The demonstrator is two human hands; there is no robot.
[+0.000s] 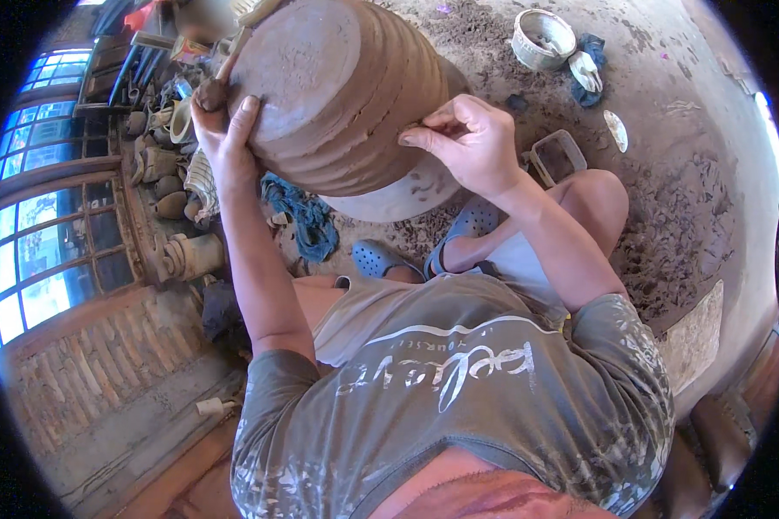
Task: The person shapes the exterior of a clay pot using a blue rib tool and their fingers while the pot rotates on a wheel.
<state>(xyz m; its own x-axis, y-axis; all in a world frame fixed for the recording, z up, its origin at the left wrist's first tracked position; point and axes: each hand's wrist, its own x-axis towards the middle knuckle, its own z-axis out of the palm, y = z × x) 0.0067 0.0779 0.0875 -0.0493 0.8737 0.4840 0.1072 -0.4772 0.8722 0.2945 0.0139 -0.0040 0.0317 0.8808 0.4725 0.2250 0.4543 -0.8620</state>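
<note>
2 hands (225, 130) (467, 138) press against a ridged brown clay pot (337, 86).

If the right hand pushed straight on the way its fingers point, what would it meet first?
Almost certainly the ribbed side of the big brown clay pot: the right hand has its pinched fingers pointing left, already at or touching that wall.

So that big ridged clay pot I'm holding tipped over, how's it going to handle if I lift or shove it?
The clay pot looks heavy: it dwarfs both the left hand and the right hand. Its round ridged wall lies sideways on the round slab, so it may roll if released. The matte surface suggests unfired clay, probably easy to dent or crack.
</note>
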